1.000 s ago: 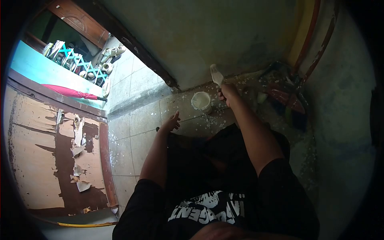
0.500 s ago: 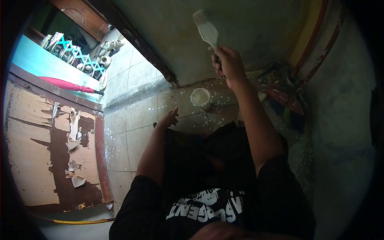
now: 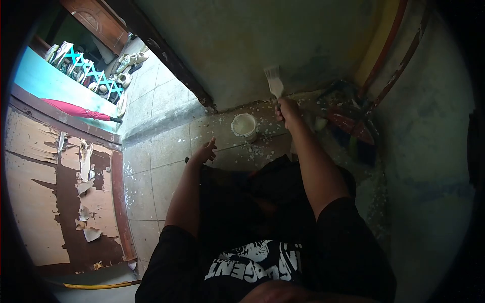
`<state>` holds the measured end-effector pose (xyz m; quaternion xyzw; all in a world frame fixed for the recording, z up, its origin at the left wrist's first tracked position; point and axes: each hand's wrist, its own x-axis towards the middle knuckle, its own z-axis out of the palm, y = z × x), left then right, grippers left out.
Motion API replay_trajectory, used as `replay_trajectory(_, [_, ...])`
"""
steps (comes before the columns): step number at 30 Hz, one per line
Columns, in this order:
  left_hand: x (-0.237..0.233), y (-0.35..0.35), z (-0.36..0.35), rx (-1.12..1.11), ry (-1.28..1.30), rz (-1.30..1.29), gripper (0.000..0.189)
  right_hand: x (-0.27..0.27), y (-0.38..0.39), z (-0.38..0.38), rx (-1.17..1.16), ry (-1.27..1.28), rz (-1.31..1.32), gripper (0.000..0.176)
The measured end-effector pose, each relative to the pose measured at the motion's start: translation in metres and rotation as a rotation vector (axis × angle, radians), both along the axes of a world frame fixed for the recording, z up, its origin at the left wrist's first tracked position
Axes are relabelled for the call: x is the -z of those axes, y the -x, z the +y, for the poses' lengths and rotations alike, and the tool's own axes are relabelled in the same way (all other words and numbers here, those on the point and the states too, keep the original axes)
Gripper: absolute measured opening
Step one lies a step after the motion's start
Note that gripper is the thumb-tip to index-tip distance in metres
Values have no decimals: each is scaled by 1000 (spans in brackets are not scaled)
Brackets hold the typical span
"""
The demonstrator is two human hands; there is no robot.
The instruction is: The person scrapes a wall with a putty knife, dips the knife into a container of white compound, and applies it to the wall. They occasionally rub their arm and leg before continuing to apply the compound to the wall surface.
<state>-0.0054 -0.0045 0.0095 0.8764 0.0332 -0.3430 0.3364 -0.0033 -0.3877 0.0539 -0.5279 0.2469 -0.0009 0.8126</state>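
My right hand (image 3: 288, 112) is wrapped round the handle of a paintbrush (image 3: 275, 84), whose pale, paint-coated bristles point up against the lower part of the wall (image 3: 227, 60). A small white tub of pale paint (image 3: 244, 126) stands on the tiled floor, left of that hand and below the brush. Over my left knee, my left hand (image 3: 204, 152) hangs with its fingers stretched out and nothing in them. Drops of white paint dot the tiles around the tub.
A red dustpan-like object (image 3: 349, 126) lies in the corner at right, near reddish pipes (image 3: 386, 53). On the left is a door with peeling veneer (image 3: 30, 192). Beyond the doorway, shoes fill a turquoise rack (image 3: 93, 73), with a pink umbrella-like thing (image 3: 76, 107) nearby.
My right hand has brought the paintbrush down the wall, closer to the floor. My left hand keeps nearly the same pose; the whole view has shifted slightly.
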Motion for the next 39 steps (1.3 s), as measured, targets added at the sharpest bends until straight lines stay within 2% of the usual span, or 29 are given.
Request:
replay_trajectory(2, [6, -3, 3, -10, -3, 1, 84, 49, -13, -15, -55, -88, 165, 15])
replay_trajectory(5, [2, -1, 0, -16, -15, -6, 84, 45, -10, -15, -73, -174, 156, 13])
replay_trajectory(9, [9, -4, 2, -16, 22, -8, 85, -44, 15, 6, -51, -162, 110, 13])
replay_trajectory(10, [10, -6, 3, -9, 31, -2, 85, -60, 14, 5, -46, -145, 7, 14])
replay_trajectory(11, [10, -6, 3, -10, 22, -1, 86, -73, 14, 2, -42, -125, -92, 15])
replay_trajectory(17, [9, -4, 1, -22, -6, 16, 88, -134, 14, -26, -7, -213, -286, 17])
replay_trajectory(18, [7, -2, -1, -31, -10, -7, 84, -143, 17, -30, -7, -214, -283, 17])
replay_trajectory(20, [5, -1, -2, -44, -18, -32, 81, -160, 24, -37, -21, -191, -456, 21])
replay_trajectory(21, [4, -2, -1, 5, 51, -16, 77, -167, 28, -41, -29, -196, -457, 21])
replay_trajectory(23, [1, -1, 2, 44, 114, -7, 74, -178, 36, -47, -91, -332, -598, 23])
replay_trajectory(25, [4, 0, 1, 36, 141, -154, 68, -174, 36, -52, -85, -309, -650, 23])
replay_trajectory(27, [6, 0, 4, 35, 139, -149, 66, -163, 32, -55, -71, -275, -704, 23])
replay_trajectory(29, [4, 4, 2, 41, 139, -144, 65, -132, 20, -60, -24, -213, -552, 21])
replay_trajectory(30, [-2, 7, 0, 31, 124, -132, 63, -112, 16, -63, -18, -212, -558, 21])
replay_trajectory(33, [-7, 14, -5, 1, 113, -151, 59, -51, 5, -73, -64, -86, -142, 21])
replay_trajectory(34, [-6, 17, -4, -30, 121, -175, 58, -43, 6, -73, -96, -43, -25, 21])
replay_trajectory(35, [-5, 20, -4, -33, 117, -188, 58, -37, 5, -73, -100, -46, -38, 21])
replay_trajectory(37, [-3, 22, -1, -51, 129, -221, 54, -35, 9, -66, -248, 204, 145, 19])
replay_trajectory(39, [-5, 26, 2, -38, 135, -257, 53, -34, 7, -61, -252, 202, 155, 18])
